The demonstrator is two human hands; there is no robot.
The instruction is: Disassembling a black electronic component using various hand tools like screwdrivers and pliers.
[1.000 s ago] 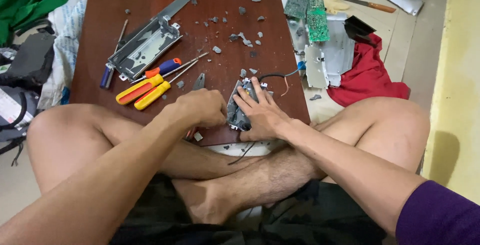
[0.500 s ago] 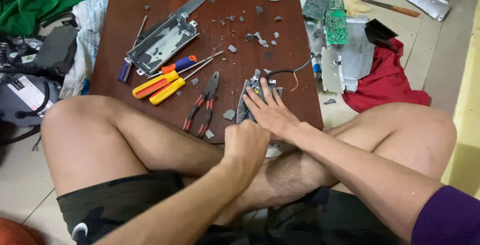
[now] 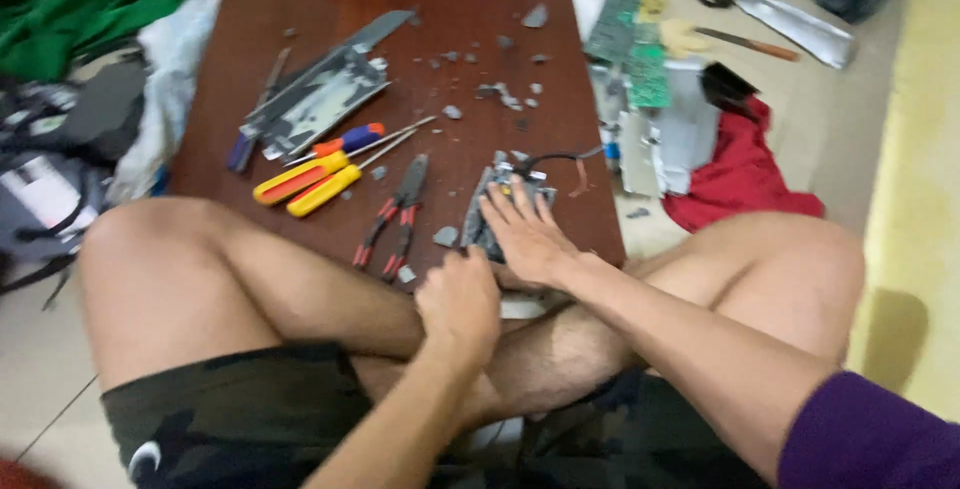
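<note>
My right hand lies with spread fingers on a broken grey device at the near edge of the dark wooden board and holds it down. A black cable curls out from the device. My left hand is curled into a fist just off the board's near edge, above my crossed legs, with nothing visible in it. Red-handled pliers lie on the board to the left of the device.
Two yellow screwdrivers, an orange-and-blue one and a grey metal bracket lie on the board's left half, with small debris scattered. Green circuit boards, a red cloth and a knife lie on the floor to the right.
My left hand has left the board and drawn back toward my body. The pliers now lie uncovered on the board. My right hand stays on the device.
</note>
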